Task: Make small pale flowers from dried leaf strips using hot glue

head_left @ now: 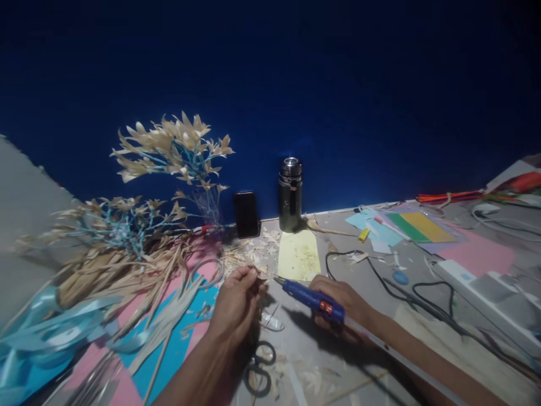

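My right hand grips a blue glue gun, its nozzle pointing left toward my left hand. My left hand is closed in a pinch on a small pale straw piece held just ahead of the nozzle. Black-handled scissors lie on the table under my left wrist. A yellow paper sheet lies just beyond both hands.
Straw-leaf branches on blue stems stand at the left above loose straw strips and light blue ribbon. A black flask and a phone stand by the blue wall. Coloured papers, cables and a white power strip lie right.
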Motion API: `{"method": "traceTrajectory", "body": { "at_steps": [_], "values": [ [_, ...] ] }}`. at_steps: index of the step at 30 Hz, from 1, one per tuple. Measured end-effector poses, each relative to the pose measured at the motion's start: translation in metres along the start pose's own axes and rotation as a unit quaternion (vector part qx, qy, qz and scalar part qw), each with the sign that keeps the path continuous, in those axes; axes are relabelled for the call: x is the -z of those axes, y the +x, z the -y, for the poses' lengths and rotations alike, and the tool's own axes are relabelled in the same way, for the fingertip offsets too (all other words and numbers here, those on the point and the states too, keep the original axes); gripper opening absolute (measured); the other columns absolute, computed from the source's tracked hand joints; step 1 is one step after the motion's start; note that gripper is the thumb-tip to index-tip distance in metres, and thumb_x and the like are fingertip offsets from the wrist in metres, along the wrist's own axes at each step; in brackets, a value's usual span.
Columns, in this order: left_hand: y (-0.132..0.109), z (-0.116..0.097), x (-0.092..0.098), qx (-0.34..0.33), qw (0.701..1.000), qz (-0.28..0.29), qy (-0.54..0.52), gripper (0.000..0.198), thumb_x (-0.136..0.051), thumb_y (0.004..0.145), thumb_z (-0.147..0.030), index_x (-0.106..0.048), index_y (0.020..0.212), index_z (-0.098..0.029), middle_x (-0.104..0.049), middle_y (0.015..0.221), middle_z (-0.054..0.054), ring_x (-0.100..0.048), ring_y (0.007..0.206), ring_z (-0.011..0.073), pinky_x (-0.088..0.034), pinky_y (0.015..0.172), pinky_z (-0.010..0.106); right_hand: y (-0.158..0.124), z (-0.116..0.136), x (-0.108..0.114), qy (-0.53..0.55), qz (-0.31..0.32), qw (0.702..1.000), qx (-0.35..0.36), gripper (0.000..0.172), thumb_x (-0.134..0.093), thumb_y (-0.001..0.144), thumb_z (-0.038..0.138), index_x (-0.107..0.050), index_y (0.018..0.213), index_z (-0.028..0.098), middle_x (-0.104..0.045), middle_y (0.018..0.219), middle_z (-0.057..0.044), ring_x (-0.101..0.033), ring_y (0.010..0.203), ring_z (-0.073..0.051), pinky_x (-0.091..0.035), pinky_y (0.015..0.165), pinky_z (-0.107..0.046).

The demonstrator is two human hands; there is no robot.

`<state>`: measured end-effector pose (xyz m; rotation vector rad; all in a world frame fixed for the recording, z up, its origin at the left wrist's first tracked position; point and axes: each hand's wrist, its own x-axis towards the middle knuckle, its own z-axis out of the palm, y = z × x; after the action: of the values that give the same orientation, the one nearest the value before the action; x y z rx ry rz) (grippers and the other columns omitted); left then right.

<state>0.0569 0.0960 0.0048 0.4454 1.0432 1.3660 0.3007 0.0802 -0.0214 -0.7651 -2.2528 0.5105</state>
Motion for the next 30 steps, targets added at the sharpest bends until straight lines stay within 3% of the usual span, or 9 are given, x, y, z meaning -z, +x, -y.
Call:
{"method": "traceTrajectory", "body": {
  "at_steps": [16,30],
  "values": [
    [-0.0054,0.0083,0.0003,-0.018,0.999,0.041,0.004,0.024,-0.086,0.066,-0.015,-0.062,0.069,-0.015,-0.06,0.063,-0.001,-0.057,0.054,0.0091,-0.051,0.053,0.018,-0.0017,-0.0005,-0.0057,-0.065,0.037,0.997,-0.024,0.016,-0.058,0.091,0.037,-0.053,0.092,0.022,-0.061,0.08,-0.002,-0.056,0.067,-0.017,-0.036,0.058,-0.027],
    [-0.0033,0.0087,0.0033,0.008,0.999,0.033,0.0,0.021,-0.083,0.071,-0.013,-0.062,0.072,-0.015,-0.063,0.067,0.001,-0.061,0.058,0.0105,-0.053,0.056,0.019,-0.0045,-0.004,-0.0042,-0.08,0.046,0.995,-0.042,0.02,-0.056,0.093,0.042,-0.053,0.091,0.022,-0.061,0.08,-0.003,-0.056,0.065,-0.017,-0.035,0.057,-0.027]
  ]
}}
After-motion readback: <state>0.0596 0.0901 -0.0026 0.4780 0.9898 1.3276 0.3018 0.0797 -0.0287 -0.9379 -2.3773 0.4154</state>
